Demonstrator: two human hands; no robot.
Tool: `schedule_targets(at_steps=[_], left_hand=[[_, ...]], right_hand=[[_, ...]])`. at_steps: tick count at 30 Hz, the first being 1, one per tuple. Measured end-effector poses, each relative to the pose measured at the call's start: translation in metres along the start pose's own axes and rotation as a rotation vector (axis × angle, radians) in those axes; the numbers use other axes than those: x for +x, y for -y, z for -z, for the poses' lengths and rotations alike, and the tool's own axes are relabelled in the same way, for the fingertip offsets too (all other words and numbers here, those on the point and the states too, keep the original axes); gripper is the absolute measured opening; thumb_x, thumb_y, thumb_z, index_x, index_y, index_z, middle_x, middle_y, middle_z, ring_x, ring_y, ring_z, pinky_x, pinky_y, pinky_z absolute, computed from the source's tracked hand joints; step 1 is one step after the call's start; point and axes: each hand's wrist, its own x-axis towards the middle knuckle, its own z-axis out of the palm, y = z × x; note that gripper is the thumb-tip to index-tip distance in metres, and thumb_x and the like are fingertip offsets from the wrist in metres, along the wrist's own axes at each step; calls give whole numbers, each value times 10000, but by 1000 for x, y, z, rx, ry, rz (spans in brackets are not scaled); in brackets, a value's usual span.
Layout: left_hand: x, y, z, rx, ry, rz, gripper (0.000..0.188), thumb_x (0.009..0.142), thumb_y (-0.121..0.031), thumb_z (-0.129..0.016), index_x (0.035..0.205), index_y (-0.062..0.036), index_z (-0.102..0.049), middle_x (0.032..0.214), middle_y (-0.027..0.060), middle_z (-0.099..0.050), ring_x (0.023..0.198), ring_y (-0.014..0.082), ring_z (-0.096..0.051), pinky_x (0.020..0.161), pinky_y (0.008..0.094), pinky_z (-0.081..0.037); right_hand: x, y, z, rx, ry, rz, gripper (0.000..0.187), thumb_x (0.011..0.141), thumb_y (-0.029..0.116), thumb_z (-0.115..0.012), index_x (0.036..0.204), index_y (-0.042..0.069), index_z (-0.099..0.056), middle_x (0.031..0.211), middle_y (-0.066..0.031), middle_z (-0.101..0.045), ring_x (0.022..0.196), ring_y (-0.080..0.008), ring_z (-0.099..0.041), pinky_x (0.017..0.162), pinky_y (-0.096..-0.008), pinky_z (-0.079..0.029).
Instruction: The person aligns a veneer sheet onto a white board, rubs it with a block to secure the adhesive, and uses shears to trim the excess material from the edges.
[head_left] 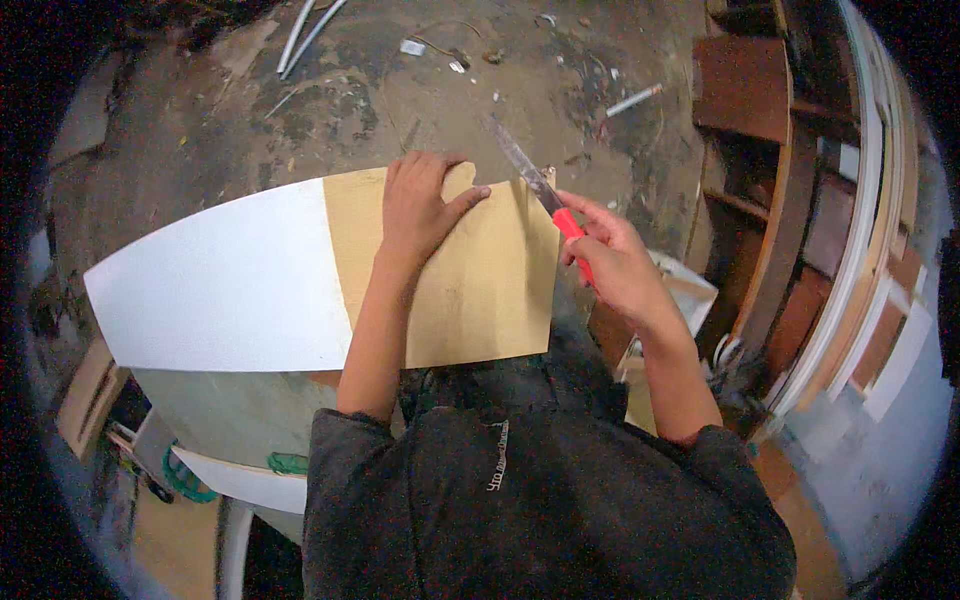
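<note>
One tan board (470, 280) lies before the dark shirt (560, 500). The right hand (622, 262) grips a red-handled blade (545, 194) near the board's far edge; the left hand (425, 205) rests there (fingertips hidden, grip unclear). A slipping blade could cut the left thumb (468, 200).

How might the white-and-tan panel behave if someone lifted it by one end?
The white-and-tan panel would probably stay fairly stiff, since its surface shows no fold or crumple. Being long, it may dip or swing at the far end. Its broad, flat shape makes rolling unlikely. Its weight is hard to judge from this view.
</note>
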Motion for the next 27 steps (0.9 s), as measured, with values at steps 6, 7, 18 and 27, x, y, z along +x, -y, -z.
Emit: schedule_targets(at_steps=[6, 7, 18, 27], left_hand=[[22, 2, 8, -110, 350, 142, 690, 686, -402, -866, 1233, -79, -596, 1075, 96, -675, 1062, 305, -615, 929, 425, -457], [36, 6, 14, -173, 509, 231, 824, 657, -398, -880, 1337, -81, -540, 1165, 113, -663, 1092, 317, -619, 930, 429, -480], [55, 39, 7, -282, 660, -92, 802, 694, -284, -848, 1409, -203, -493, 1497, 48, -489, 1118, 356, -633, 911, 423, -540], [53, 36, 1, -362, 678, -45, 732, 691, -83, -841, 1368, -154, -574, 1428, 100, -566, 1294, 312, -555, 1014, 378, -495]], right_hand=[[-17, -18, -33, 487, 62, -144, 583, 925, 14, -560, 1481, 96, -405, 836, -21, -559, 580, -83, -572, 417, -224, -450], [-17, -12, -41, 465, 43, -167, 577, 932, 16, -555, 1483, 96, -403, 835, -26, -554, 527, -75, -537, 403, -216, -419], [-17, 6, -72, 404, -104, -253, 464, 1076, 272, -442, 1516, 128, -419, 839, -15, -524, 471, -46, -448, 409, -190, -353], [-19, 13, -74, 296, -123, -281, 476, 1074, 281, -454, 1517, 113, -418, 843, -10, -523, 504, -42, -431, 441, -192, -355]])
